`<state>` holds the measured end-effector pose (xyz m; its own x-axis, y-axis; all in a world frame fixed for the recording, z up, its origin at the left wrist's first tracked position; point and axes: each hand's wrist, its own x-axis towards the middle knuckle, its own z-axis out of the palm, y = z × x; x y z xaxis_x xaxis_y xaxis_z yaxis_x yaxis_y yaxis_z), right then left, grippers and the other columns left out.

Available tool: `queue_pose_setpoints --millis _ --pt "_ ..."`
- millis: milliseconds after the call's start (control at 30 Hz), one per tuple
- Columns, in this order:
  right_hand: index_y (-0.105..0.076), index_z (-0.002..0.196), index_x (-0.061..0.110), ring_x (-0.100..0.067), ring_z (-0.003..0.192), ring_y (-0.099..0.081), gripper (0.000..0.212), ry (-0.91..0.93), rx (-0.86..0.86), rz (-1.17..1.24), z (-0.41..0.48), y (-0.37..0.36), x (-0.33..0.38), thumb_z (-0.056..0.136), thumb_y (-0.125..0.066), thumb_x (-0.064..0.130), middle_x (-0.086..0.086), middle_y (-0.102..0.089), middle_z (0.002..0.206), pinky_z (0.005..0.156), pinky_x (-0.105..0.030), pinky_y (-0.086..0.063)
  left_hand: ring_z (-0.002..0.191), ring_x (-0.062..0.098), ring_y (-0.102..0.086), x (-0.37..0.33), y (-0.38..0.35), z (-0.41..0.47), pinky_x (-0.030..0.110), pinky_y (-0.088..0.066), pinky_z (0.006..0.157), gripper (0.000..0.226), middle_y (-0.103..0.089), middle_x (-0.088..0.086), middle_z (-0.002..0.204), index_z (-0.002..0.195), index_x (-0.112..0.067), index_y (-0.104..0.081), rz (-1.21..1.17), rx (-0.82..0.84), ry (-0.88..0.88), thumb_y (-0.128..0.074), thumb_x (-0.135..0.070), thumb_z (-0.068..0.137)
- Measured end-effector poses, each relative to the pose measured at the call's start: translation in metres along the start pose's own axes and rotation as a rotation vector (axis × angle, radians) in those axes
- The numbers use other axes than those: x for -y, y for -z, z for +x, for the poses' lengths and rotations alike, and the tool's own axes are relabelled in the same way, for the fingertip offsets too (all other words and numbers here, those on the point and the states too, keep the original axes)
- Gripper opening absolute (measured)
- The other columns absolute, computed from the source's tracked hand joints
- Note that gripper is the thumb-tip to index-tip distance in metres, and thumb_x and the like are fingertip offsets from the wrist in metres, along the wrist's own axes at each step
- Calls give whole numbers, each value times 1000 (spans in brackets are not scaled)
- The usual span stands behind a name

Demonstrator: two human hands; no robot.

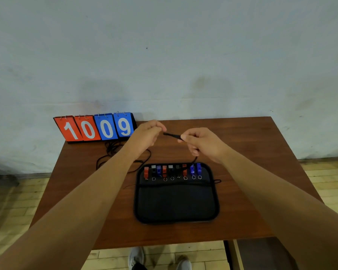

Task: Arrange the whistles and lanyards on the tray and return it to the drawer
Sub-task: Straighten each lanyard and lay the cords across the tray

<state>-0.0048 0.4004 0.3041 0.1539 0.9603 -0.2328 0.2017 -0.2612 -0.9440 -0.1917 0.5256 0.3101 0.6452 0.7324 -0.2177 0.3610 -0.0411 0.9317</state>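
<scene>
Both hands' grip pinched shut on one black lanyard (172, 135) held taut just behind tray (176, 203) w/ whistles (172, 171); risk: trailing cord snags whistle row, drags them off.

Black tray (176, 203), rounded corners, flat on the table; nine whistles (172, 171) in red, black and blue lined side by side along its far edge, split rings toward the viewer; black lanyard (172, 135) stretched taut above; further cords (113, 151) tangled at left.
</scene>
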Motion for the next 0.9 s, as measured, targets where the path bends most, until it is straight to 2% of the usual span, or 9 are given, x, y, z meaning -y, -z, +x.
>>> queue_pose_setpoints --millis 67,133,200,333,433,533,667,800,900 --pt "-73 99 10 -14 51 -39 22 -67 20 -85 -5 3 -8 102 -55 23 3 -44 54 63 -35 -39 45 3 -41 14 -1 -8 14 -33 49 19 -49 -14 54 93 -28 -69 281 67 -9 -52 -34 101" --pt "-74 98 15 -10 51 -39 20 -114 42 -161 -8 3 -17 101 -58 26 4 -48 56 61 -30 -41 62 -3 -60 31 -1 -13 16 -43 64 17 -66 -18 69 89 -32 -69 427 124 -21 -56 -40 98" --pt "-75 101 20 -10 52 -40 18 -136 68 -220 -8 0 -29 100 -59 28 3 -51 59 56 -24 -41 84 6 -66 49 -2 -13 27 -50 76 17 -71 -9 87 88 -32 -69 485 152 8 -57 -40 98" --pt "-76 105 22 -12 52 -44 18 -190 135 -343 -9 0 -53 99 -61 31 6 -56 57 54 -24 -44 87 14 -66 80 0 -18 35 -52 82 18 -71 -2 90 88 -30 -67 515 134 93 -56 -39 99" --pt "-77 103 22 -6 51 -51 17 -223 162 -455 -14 3 -73 98 -62 30 5 -64 65 55 -17 -43 94 3 -64 100 3 -26 24 -48 80 17 -71 -12 99 101 -30 -71 517 155 120 -55 -35 100" --pt "-77 105 19 2 53 -53 19 -237 199 -578 -20 4 -93 99 -61 28 6 -67 71 61 -13 -42 105 4 -60 117 5 -33 19 -41 83 23 -64 -16 108 115 -23 -71 567 218 157 -55 -30 101" --pt "-75 111 12 0 68 -56 24 -282 158 -657 -25 3 -122 102 -56 23 6 -68 79 71 -20 -40 94 5 -62 140 5 -41 22 -44 76 18 -68 -13 98 101 -26 -71 578 169 187 -53 -29 101" --pt "-68 123 14 -3 62 -54 27 -353 89 -667 -31 -3 -150 104 -52 22 4 -70 89 61 -17 -41 90 8 -62 166 5 -45 19 -41 66 15 -66 -12 93 96 -29 -66 599 69 213 -53 -27 101" --pt "-66 128 15 1 61 -51 29 -358 55 -709 -37 -7 -169 105 -49 20 1 -72 102 56 -12 -36 90 9 -60 184 4 -48 20 -41 68 12 -65 -8 96 100 -23 -68 585 -7 226 -56 -23 100"
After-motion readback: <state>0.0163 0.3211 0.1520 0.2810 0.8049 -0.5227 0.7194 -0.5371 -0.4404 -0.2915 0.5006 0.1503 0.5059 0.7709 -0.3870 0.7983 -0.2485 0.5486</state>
